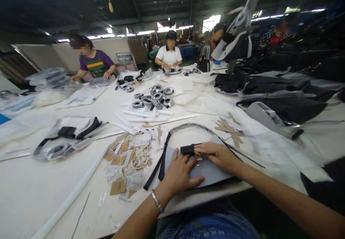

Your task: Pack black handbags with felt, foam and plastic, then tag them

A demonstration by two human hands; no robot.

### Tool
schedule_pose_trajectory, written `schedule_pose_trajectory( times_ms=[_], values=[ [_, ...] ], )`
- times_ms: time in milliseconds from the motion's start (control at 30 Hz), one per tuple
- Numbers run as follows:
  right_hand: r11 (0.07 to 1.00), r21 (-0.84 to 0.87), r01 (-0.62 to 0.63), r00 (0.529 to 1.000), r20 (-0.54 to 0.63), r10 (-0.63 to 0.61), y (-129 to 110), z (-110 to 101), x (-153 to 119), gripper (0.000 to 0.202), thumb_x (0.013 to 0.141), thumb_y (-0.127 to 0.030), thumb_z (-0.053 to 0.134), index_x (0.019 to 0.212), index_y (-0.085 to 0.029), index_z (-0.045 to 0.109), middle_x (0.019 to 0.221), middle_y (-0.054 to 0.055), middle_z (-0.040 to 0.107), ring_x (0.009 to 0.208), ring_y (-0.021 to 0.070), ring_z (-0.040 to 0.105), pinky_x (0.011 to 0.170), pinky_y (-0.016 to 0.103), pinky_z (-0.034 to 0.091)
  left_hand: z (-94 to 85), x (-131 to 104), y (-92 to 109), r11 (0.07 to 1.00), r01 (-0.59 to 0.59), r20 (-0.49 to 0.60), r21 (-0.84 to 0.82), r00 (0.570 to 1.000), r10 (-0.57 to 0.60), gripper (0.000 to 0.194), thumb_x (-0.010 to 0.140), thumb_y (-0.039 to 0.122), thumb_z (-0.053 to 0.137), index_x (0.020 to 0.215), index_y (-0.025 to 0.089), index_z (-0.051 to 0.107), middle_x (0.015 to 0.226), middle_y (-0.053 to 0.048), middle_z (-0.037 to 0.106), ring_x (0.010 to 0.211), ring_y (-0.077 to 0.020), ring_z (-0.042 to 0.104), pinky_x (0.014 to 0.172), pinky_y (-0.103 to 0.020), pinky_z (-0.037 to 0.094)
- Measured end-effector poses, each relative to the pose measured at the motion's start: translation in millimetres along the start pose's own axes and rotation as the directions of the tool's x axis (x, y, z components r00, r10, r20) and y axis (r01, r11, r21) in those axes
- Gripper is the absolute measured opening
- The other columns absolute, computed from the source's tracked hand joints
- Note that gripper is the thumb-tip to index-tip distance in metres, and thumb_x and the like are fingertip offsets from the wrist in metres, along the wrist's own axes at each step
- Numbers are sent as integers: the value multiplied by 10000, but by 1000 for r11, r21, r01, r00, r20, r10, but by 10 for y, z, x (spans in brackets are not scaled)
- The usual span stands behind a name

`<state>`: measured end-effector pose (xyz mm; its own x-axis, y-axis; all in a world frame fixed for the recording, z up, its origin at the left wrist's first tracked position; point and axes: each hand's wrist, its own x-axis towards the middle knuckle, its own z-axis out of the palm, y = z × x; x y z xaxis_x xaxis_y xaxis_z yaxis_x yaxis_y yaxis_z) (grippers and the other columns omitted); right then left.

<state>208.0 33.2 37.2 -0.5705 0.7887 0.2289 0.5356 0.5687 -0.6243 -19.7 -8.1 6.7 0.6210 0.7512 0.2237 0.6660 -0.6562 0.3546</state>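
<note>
In front of me at the table's near edge lies a black handbag (221, 182), with a light grey sheet (207, 176) covering its face. Its wrapped handle (188, 125) arches away from me. My left hand (180, 172) rests flat on the sheet, fingers spread, fingertips touching a short black tab (187, 149). The fingers of my right hand (219, 155) are closed at the right end of that tab, above a gold-coloured clasp (198, 157). My right fingertips partly cover the clasp. A loose black strap (154, 172) hangs down the bag's left side.
Paper tags with strings (142, 156) lie left of the bag, brown paper strips (229, 127) right. Wrapped strap coils (157, 97) and white foam tubes (145, 119) sit beyond. Black bags (283, 106) are piled at right. Several co-workers sit or stand around the table.
</note>
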Motion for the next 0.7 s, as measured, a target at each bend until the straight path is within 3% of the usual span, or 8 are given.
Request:
schedule_pose_trajectory(
  times_ms=[100,300,500,700],
  values=[
    [1000,17,25,1000,-2,-25,20,135,-160,290,945,-231,576,1185,-301,724,1263,18,693,1202,210,626,1094,412,461,16,4,13,999,4,-12,-39,1000,-5,672,820,580,681,1366,236,492,1254,-71,653,1231,-272,563,1232,-558,81],
    [997,45,55,998,-46,-53,91,221,-252,327,955,-261,609,1271,-315,671,1314,18,662,1235,216,603,1114,428,447,42,-25,17,999,-7,-77,-36,997,4,635,796,600,705,1256,195,539,1129,-69,683,1123,-267,621,1233,-544,119],
    [996,72,55,993,-108,-47,103,280,-298,382,898,-207,684,1269,-290,664,1310,29,665,1231,213,595,1082,424,472,53,-98,58,1000,-18,-170,12,985,20,569,855,635,623,1215,201,547,1250,-99,652,1175,-265,603,1179,-507,280],
    [996,32,88,990,-115,-84,108,350,-325,525,821,-216,772,1321,-267,619,1350,61,635,1252,243,576,1080,453,468,-6,-59,77,1000,8,-149,-18,989,-10,544,811,640,673,1121,202,583,1150,-96,662,1061,-280,605,1003,-468,454]
  ],
)
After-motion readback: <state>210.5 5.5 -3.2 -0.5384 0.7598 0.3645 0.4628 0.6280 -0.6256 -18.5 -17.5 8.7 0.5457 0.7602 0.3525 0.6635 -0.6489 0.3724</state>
